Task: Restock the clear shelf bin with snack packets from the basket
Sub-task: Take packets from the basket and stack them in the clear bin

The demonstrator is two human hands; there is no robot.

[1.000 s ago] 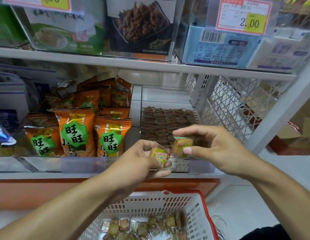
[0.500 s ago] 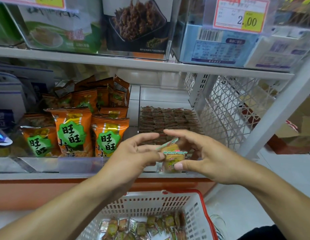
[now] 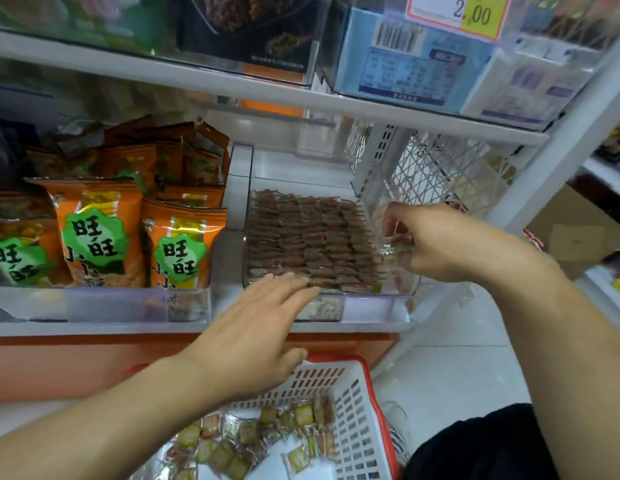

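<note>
A person stands at a shop shelf, seen from their own head, both bare forearms reaching forward. On the middle shelf sits a clear shelf bin (image 3: pixel 331 308), its floor covered by neat rows of small brown and red snack packets (image 3: pixel 310 242) standing on edge.

The right hand (image 3: pixel 436 244) hangs over the bin's right side, beside the last row. Its fingers are curled and pinch one small clear-wrapped packet (image 3: pixel 397 244), held just at the right edge of the stacked rows and above the bin's right wall. The packet sits between thumb and fingertips, partly hidden by them.

The left hand (image 3: pixel 256 323) is flat, palm down, with straight fingers spread. Its fingertips (image 3: pixel 298 284) touch the front row of packets at the bin's near left corner. It holds nothing.

Below the hands, a white plastic basket (image 3: pixel 357 414) with a red rim sits low in front of the person, under the left wrist. Loose green and yellow snack packets (image 3: pixel 253 441) lie scattered on its floor.

To the left of the bin, orange snack bags (image 3: pixel 94 233) with green labels stand in another clear bin. Above, a yellow and white price tag (image 3: pixel 471 13) reads 2.00. A white wire grid (image 3: pixel 440 171) closes the shelf's right end.
</note>
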